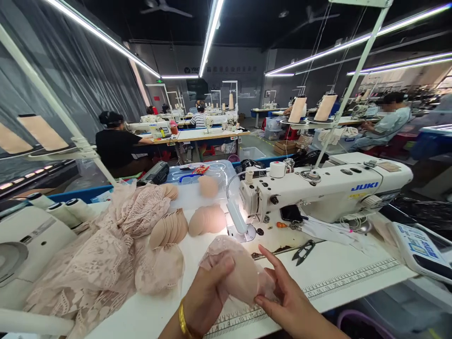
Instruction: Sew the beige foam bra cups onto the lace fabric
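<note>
Both hands (pixel 209 289) (pixel 290 294) on beige cup (pixel 243 273)

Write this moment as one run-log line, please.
left hand: gripping beige cup | right hand: holding its edge | sewing machine: beyond the hands | snips: on table

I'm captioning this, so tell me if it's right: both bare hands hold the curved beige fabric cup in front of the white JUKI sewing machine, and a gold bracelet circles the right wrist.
Wrong wrist: the head view shows the gold bracelet on the left. The left hand and right hand do hold the curved beige fabric cup in front of the white JUKI sewing machine.
</note>
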{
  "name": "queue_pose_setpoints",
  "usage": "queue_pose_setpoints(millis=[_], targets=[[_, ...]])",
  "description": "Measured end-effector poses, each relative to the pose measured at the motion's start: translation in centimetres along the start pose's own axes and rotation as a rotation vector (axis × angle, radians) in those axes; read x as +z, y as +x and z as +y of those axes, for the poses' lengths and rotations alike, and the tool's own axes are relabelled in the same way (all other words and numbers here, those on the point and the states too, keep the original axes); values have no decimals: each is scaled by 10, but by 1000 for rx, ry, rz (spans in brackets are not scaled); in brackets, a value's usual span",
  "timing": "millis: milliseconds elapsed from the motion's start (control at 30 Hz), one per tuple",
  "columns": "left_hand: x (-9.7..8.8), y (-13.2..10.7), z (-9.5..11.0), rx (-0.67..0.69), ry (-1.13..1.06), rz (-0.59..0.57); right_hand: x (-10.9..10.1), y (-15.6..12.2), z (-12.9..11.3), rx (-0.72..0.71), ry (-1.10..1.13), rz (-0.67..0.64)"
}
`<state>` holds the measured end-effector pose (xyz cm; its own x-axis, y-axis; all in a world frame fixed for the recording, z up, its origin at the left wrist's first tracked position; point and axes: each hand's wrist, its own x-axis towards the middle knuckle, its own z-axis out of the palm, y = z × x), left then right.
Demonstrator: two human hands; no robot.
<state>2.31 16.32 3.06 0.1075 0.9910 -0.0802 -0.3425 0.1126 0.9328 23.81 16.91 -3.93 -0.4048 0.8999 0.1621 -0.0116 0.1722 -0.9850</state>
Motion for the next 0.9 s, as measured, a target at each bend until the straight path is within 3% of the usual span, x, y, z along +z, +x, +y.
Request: queue_pose_setpoints(millis=[100,167,233,300,367,567,900], targets=[[-14,6,-1,107,534,-411,-29,29,-11,-334,-446,-154],[-19,19,-2,143,655,-515,-46,58,-16,-614,-784,-226],[-19,37,1,231,829,-598,-55,86,-15,-791,-1090,-333],[-18,56,7,374,1107,-703,-59,107,-10,-861,-1253,-376],[-18,71,14,456,1328,-776,-61,117,-3,-817,-1279,-362],[-18,74,6,406,1409,-704,-71,109,3,-649,-1111,-361],[1,64,-20,426,1468,-484,-74,109,1,-492,-1164,-266]])
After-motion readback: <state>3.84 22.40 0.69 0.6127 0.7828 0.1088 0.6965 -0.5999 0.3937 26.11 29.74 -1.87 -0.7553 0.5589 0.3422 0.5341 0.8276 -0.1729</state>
